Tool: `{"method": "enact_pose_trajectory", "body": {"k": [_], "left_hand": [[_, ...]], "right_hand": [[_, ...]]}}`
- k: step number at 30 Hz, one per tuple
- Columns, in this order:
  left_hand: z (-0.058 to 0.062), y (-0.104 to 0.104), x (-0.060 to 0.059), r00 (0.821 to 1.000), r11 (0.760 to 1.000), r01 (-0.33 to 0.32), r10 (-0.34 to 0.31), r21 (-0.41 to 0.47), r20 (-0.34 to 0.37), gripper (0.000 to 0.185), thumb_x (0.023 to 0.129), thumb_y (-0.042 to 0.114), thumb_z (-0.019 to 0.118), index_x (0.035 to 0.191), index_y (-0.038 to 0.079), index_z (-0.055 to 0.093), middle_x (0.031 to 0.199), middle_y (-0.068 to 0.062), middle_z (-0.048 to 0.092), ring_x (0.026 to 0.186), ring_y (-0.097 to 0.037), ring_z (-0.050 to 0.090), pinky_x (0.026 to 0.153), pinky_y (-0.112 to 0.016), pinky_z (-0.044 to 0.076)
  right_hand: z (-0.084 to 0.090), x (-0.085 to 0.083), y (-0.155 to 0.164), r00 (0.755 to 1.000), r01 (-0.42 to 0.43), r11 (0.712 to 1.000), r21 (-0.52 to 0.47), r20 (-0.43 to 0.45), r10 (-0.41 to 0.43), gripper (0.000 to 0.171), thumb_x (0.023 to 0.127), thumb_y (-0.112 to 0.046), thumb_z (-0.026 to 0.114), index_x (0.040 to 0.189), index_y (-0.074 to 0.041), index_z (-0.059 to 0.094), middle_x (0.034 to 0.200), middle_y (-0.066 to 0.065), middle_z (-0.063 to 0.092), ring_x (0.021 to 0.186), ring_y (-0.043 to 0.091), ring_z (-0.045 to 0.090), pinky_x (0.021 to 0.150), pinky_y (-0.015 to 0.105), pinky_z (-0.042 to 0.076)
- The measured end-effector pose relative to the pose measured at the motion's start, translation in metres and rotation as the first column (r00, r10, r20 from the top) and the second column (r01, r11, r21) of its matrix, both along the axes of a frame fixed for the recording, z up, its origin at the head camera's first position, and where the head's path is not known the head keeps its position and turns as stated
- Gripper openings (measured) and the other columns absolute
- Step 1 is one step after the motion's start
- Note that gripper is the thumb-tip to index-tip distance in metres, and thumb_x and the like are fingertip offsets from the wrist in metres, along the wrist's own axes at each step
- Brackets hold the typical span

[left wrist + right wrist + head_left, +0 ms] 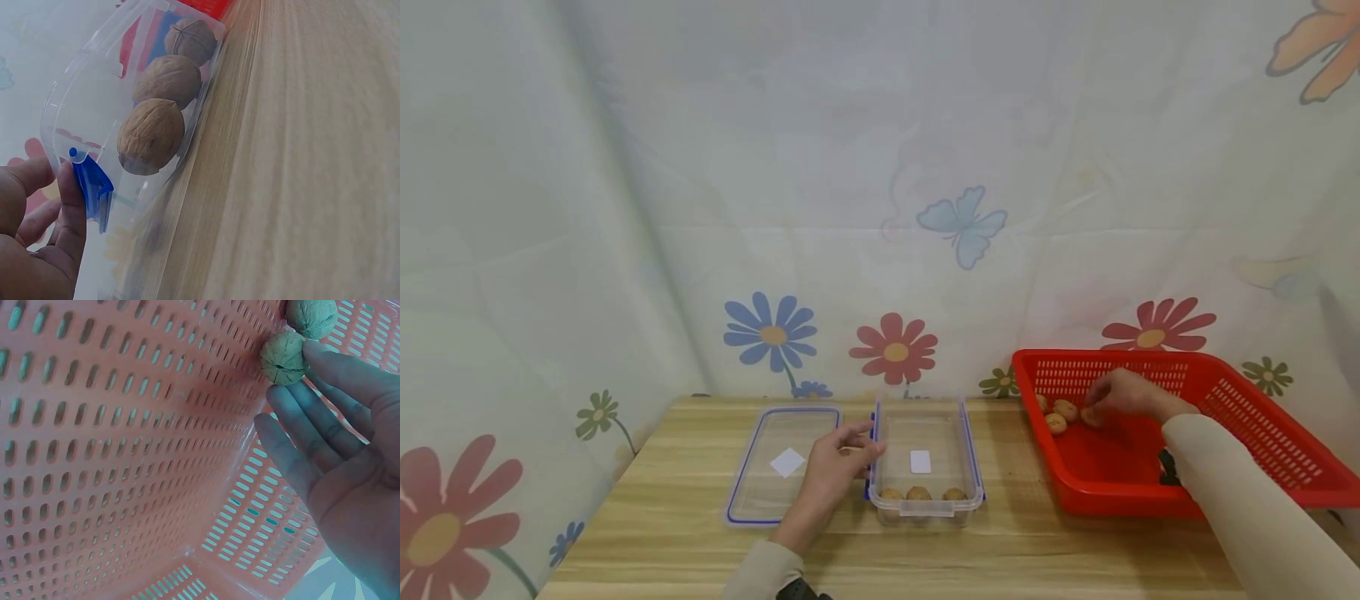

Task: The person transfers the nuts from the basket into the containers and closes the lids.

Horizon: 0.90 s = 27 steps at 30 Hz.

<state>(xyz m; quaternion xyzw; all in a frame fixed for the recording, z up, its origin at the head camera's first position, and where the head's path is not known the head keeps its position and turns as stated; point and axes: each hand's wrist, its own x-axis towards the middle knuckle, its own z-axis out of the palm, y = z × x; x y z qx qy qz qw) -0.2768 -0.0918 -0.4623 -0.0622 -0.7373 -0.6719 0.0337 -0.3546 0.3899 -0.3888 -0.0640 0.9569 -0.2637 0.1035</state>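
A clear plastic food container (922, 505) with blue side clips stands on the table, a row of three walnuts (152, 136) along its near end. My left hand (838, 462) pinches its left rim between thumb and fingers, beside a blue clip (94, 187). Over in the red basket (1060, 471), my right hand (1123, 393) holds a walnut (284, 359) between thumb and fingertips. Another walnut (312, 317) lies right by it in the right wrist view. Several walnuts (1064, 409) sit at the basket's left end.
The container's clear lid (752, 500), edged in blue with a white label, lies flat to the left of the container. A flower-printed curtain (820, 167) hangs behind the wooden table (647, 517). The basket's raised walls surround my right hand.
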Motion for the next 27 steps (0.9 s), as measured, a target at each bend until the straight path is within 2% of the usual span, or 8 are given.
{"method": "enact_pose_trajectory", "body": {"k": [6,15,21,27], "left_hand": [[0.001,0.0,0.001,1.0,1.0,-0.002,0.002,0.005,-0.006,0.044,0.096,0.01,0.081,0.135,-0.006,0.067,0.1,-0.011,0.067,0.084,-0.019,0.068,0.069,-0.029,0.063],[0.001,0.0,0.003,1.0,1.0,-0.007,0.007,0.009,-0.012,0.046,0.095,0.011,0.082,0.135,-0.006,0.067,0.101,-0.013,0.068,0.083,-0.018,0.067,0.068,-0.029,0.063],[0.001,-0.001,0.003,1.0,1.0,-0.006,0.006,0.005,-0.008,0.045,0.095,0.011,0.081,0.135,-0.005,0.068,0.101,-0.012,0.068,0.084,-0.018,0.067,0.069,-0.029,0.063],[0.001,0.001,0.004,1.0,1.0,0.001,-0.001,0.014,-0.013,0.047,0.095,0.01,0.081,0.136,-0.007,0.066,0.103,-0.013,0.068,0.084,-0.02,0.068,0.068,-0.031,0.064]], "right_hand": [[0.001,-0.001,0.0,0.999,-0.022,1.0,0.012,0.046,0.022,0.028,0.092,-0.017,0.085,0.114,-0.001,0.077,0.104,0.009,0.073,0.094,0.028,0.064,0.099,0.064,0.053],[0.006,0.003,-0.005,0.999,-0.028,0.999,0.028,0.043,0.027,0.024,0.092,-0.014,0.084,0.113,-0.003,0.079,0.102,0.008,0.074,0.09,0.026,0.066,0.096,0.06,0.057],[0.016,0.009,-0.008,0.999,-0.005,1.0,-0.025,-0.033,0.004,0.035,0.093,-0.015,0.082,0.123,0.001,0.075,0.111,0.014,0.074,0.095,0.031,0.066,0.098,0.064,0.056],[0.024,0.018,-0.011,0.993,-0.011,0.998,-0.06,-0.118,0.004,0.042,0.094,-0.019,0.083,0.129,0.002,0.072,0.117,0.017,0.074,0.096,0.029,0.067,0.095,0.059,0.059]]}}
